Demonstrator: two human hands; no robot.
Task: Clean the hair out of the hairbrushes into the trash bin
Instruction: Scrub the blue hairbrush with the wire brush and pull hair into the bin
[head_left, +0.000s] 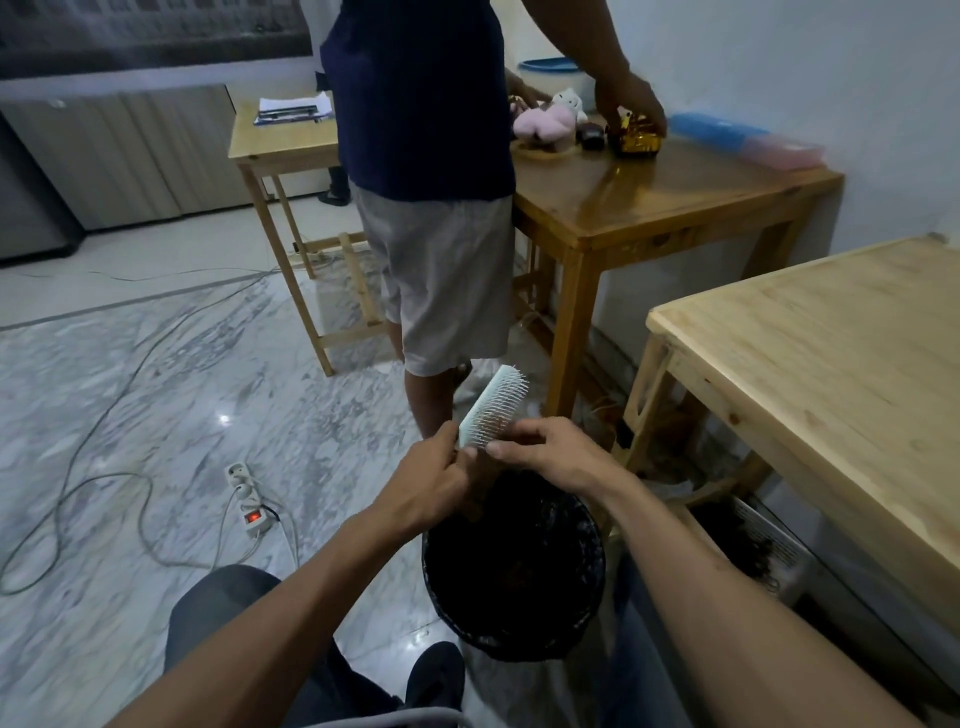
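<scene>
Down low, the left hand (426, 486) is wrapped tight around the bottom end of a pale green plastic hairbrush with white bristles (493, 408). The brush points up and a bit to the right, with its bristles facing right. The right hand (550, 457) is at the bristles near the bottom of the brush, fingers curled and pinched together on them; what is between the fingertips is too small to see. Both hands and the brush are right above a round black trash bin (514, 566) that stands on the shiny grey marble floor (156, 405). It is too dark inside the bin to see what is there. A light wooden table (831, 374) is just to the right of the bin. Farther back, another person in a dark blue shirt and grey shorts (431, 208) stands at a darker brown wooden table (649, 197). That person's hand touches a shiny gold toy (636, 137), and a pink soft toy (545, 122) lies near it. A white power strip with a red light (249, 499) and grey cables lie on the floor to the left.
</scene>
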